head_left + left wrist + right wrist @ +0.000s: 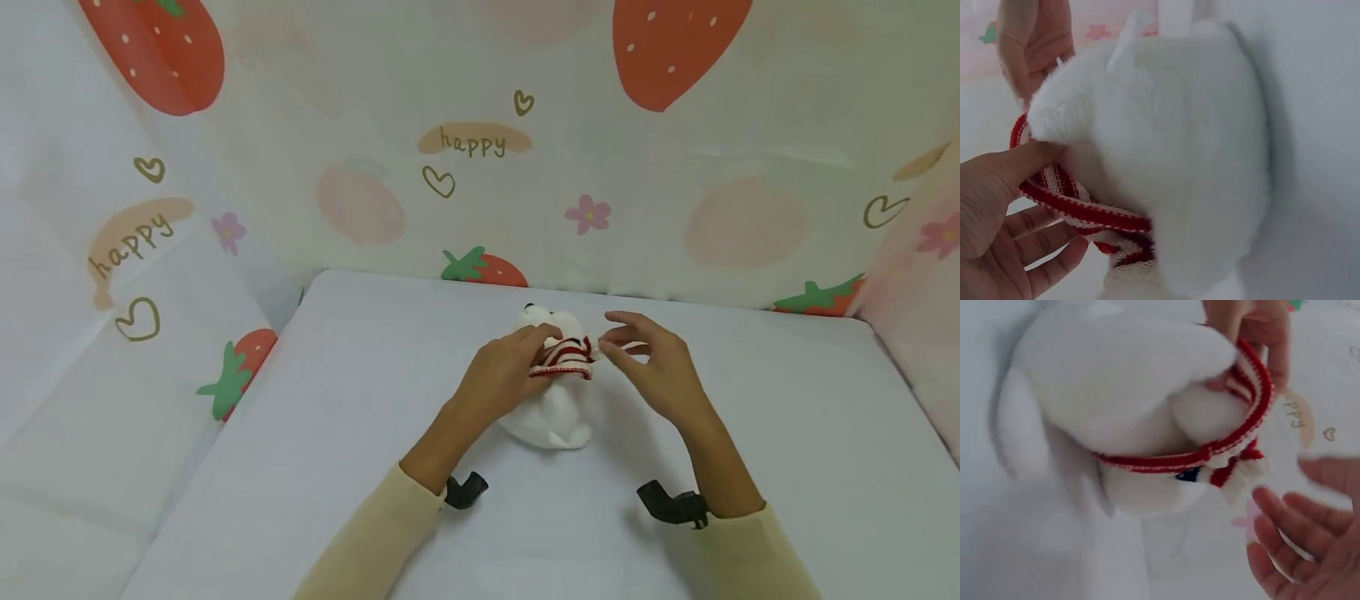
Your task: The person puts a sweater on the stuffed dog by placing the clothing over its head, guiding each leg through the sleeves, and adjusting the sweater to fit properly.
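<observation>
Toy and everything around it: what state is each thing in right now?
Toy: on the table, lower body bare.
Knit top: around the toy's upper body, one edge held.
Left hand: grips the knit top.
Right hand: fingers loosely bent, close to the knit top, gripping nothing; contact unclear.
Sleeves: down over the forearms.
Backdrop: hanging, creased in places.

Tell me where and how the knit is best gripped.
Likely pinch the knit by its jutting end, coming from the right: that end sticks out beside the toy toward the right hand, while the left hand holds the knit's left side.
</observation>
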### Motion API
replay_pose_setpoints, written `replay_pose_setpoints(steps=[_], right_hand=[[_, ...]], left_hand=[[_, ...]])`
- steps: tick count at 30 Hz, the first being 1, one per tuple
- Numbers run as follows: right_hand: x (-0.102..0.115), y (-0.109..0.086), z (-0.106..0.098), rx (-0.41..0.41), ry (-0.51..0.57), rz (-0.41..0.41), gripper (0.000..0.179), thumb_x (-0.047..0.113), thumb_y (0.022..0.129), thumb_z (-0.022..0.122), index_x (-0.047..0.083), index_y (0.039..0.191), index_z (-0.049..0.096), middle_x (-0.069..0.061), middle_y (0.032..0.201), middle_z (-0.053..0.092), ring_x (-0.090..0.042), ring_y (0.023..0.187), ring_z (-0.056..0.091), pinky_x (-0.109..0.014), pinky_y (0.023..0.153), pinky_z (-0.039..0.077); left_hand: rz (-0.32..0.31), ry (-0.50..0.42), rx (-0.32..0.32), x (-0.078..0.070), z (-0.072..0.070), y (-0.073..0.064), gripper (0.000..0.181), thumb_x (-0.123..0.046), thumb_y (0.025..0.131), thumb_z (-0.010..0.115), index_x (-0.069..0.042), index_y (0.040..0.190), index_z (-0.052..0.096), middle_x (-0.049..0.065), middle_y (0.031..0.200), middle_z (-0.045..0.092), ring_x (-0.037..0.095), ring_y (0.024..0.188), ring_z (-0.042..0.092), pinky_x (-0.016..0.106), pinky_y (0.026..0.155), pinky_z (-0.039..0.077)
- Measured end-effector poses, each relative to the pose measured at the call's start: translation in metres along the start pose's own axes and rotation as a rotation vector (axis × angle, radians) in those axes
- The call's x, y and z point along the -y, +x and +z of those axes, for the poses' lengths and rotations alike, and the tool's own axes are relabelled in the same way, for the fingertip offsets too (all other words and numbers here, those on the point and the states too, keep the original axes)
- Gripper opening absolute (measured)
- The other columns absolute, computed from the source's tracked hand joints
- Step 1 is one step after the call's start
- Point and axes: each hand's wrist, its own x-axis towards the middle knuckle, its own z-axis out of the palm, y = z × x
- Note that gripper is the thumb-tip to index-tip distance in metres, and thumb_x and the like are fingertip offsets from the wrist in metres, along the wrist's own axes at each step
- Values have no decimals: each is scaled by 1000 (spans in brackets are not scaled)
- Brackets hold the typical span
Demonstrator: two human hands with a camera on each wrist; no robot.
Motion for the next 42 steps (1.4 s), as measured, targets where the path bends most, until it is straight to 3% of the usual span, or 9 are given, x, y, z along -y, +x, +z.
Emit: replay_pose_setpoints(steps=[3, 7, 12, 16, 26, 32, 36, 39, 42], right_hand=[[-5, 2, -1, -11, -13, 69, 32, 26, 98, 70, 7, 125, 70, -10, 110, 73, -26, 99, 65, -38, 79, 54], [-10, 5, 5, 72, 29, 125, 31, 30, 94, 74, 7, 115, 75, -8, 109, 71, -24, 91, 62, -32, 67, 49], [-13, 4, 12, 104, 35, 123, 21, 20, 91, 78, 4, 104, 74, -10, 95, 67, -23, 82, 57, -30, 59, 45], [-13, 0, 13, 127, 30, 119, 17, 17, 90, 78, 3, 98, 73, -8, 86, 63, -22, 81, 55, -29, 59, 43], [-5, -11, 18, 102, 125, 112, 16, 13, 90, 78, 0, 90, 68, -5, 78, 55, -20, 76, 51, -23, 57, 40], [-3, -9, 23, 21, 132, 125, 14, 11, 93, 75, -2, 95, 70, -10, 85, 65, -21, 77, 55, -25, 58, 42], [-3, -5, 27, -9, 77, 112, 13, 9, 94, 72, -2, 100, 70, -13, 90, 68, -20, 78, 57, -25, 57, 44], [-1, -6, 28, -9, 24, 60, 10, 5, 93, 72, -2, 99, 69, -11, 87, 65, -19, 73, 55, -25, 53, 42], [0, -10, 28, 0, -21, -6, 7, 4, 92, 74, 1, 95, 69, -8, 80, 60, -19, 68, 50, -26, 52, 41]], left_hand=[[-13, 15, 18, -1, -1, 4, 48, -32, 90, 80, -19, 131, 59, -2, 111, 68, 12, 87, 62, 31, 77, 55], [-17, 16, 26, 0, 1, 7, 41, -31, 90, 80, -19, 125, 63, -4, 113, 69, 12, 90, 63, 31, 78, 54], [-2, 36, 0, 1, 8, 11, 33, -30, 88, 82, -22, 117, 68, -7, 96, 66, 8, 77, 57, 26, 68, 50], [0, 54, -27, 0, 11, 11, 27, -29, 85, 84, -25, 109, 72, -10, 82, 59, 6, 67, 52, 23, 59, 44], [31, 143, -73, -5, 17, 16, 15, -30, 83, 84, -26, 96, 77, -9, 76, 59, 6, 61, 51, 21, 53, 40], [119, 255, -24, -12, 19, 19, 14, -31, 86, 83, -24, 98, 82, -8, 84, 64, 6, 64, 57, 20, 54, 43], [174, 349, 9, -15, 19, 21, 7, -27, 88, 81, -25, 95, 82, -9, 89, 66, 7, 67, 60, 21, 57, 47], [161, 371, 1, -18, 20, 22, 4, -24, 88, 80, -26, 90, 82, -10, 89, 67, 7, 65, 61, 22, 55, 48], [102, 352, -17, -20, 22, 21, 6, -22, 86, 80, -27, 87, 82, -10, 87, 68, 8, 63, 60, 23, 52, 45]])
